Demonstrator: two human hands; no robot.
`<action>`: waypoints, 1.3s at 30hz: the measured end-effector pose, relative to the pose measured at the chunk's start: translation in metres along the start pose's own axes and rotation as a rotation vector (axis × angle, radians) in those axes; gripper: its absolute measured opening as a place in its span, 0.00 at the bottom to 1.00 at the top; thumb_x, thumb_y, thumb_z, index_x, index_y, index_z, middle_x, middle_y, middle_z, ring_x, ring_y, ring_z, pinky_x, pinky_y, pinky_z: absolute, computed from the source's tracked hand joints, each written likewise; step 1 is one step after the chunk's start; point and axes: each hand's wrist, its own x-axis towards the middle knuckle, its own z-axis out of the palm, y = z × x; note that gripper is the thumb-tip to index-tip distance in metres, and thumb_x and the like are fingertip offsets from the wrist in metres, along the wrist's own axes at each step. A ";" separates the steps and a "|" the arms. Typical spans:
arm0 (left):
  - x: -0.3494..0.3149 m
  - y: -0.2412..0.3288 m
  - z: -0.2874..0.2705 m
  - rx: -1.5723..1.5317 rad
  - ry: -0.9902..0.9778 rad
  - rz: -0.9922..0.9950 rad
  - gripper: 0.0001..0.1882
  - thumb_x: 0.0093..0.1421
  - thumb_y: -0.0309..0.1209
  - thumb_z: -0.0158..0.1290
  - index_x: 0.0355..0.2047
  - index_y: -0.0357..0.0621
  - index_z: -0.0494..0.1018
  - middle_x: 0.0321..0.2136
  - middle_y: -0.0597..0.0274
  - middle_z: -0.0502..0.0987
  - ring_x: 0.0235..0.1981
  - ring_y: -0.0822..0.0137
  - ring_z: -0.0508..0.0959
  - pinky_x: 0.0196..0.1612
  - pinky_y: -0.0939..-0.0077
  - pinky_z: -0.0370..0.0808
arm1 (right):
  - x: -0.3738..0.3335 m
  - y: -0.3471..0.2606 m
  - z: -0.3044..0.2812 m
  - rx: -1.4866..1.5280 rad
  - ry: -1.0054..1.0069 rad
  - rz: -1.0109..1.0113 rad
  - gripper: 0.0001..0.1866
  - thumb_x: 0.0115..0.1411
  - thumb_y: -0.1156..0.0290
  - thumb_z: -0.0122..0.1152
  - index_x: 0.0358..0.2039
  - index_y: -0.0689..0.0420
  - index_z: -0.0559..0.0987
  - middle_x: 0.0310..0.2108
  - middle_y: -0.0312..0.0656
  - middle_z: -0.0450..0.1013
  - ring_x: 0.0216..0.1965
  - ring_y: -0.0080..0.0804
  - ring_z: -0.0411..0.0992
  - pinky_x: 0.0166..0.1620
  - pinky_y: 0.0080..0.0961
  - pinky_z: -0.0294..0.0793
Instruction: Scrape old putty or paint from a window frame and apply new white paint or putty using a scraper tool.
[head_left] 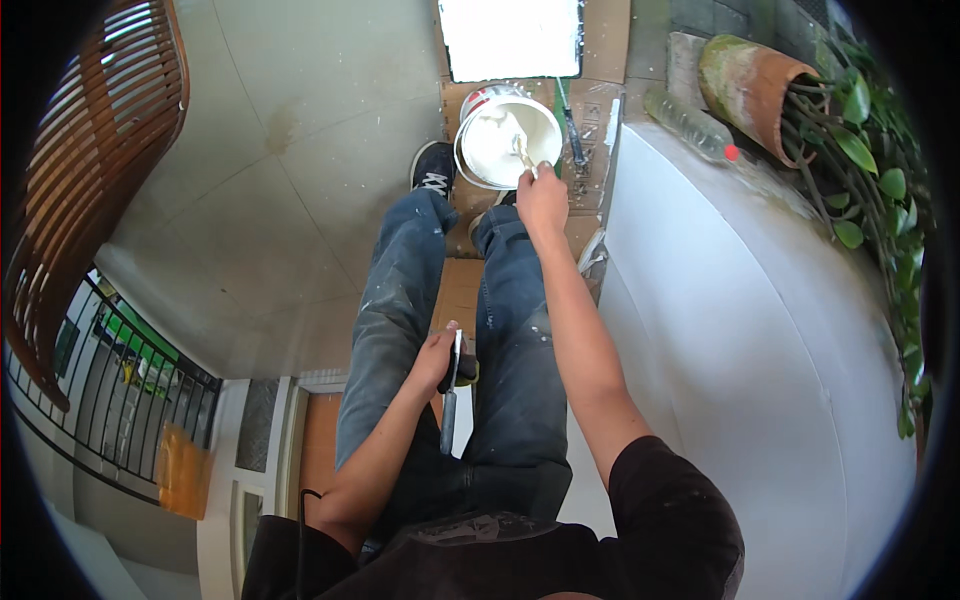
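Tiled floor, right hand (541, 200) fingers gripping brush (523, 153) in bucket (505, 140)

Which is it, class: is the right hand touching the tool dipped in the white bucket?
Touching. The head view shows the right hand closed round the tool's handle above the bucket.

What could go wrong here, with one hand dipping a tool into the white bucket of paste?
The right hand works a wooden-handled tool in the round white plastic bucket, which stands close to the black shoe; a knock could tip it. Paste may drip past the brown cardboard sheet onto the pale floor. The left hand holds a metal scraper against the blue jeans, which could get smeared.
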 end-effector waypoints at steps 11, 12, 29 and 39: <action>0.007 -0.002 -0.007 -0.024 0.036 0.035 0.22 0.65 0.46 0.41 0.20 0.44 0.66 0.19 0.65 0.70 0.22 0.73 0.68 0.32 0.79 0.65 | 0.032 0.028 0.006 -0.255 -0.132 -0.113 0.14 0.57 0.70 0.43 0.36 0.64 0.75 0.33 0.59 0.75 0.37 0.53 0.75 0.42 0.44 0.75; 0.007 -0.003 -0.006 -0.004 0.055 0.030 0.22 0.65 0.46 0.41 0.20 0.44 0.66 0.19 0.65 0.70 0.22 0.72 0.68 0.32 0.79 0.65 | 0.033 0.031 0.007 -0.259 -0.134 -0.114 0.14 0.57 0.70 0.43 0.36 0.64 0.75 0.33 0.59 0.75 0.37 0.53 0.75 0.42 0.44 0.75; -0.007 0.020 -0.006 -0.033 -0.022 0.143 0.21 0.66 0.45 0.40 0.20 0.45 0.66 0.20 0.65 0.69 0.23 0.70 0.69 0.31 0.78 0.66 | 0.000 0.096 -0.058 0.338 0.030 -0.047 0.15 0.52 0.63 0.56 0.30 0.65 0.78 0.24 0.56 0.73 0.28 0.48 0.74 0.35 0.38 0.74; -0.067 0.105 -0.009 -0.097 -0.023 0.355 0.19 0.66 0.41 0.40 0.20 0.47 0.64 0.20 0.65 0.68 0.28 0.68 0.71 0.38 0.74 0.68 | -0.121 0.093 -0.120 1.079 0.049 0.204 0.11 0.55 0.67 0.60 0.27 0.64 0.76 0.19 0.37 0.70 0.18 0.22 0.70 0.18 0.21 0.73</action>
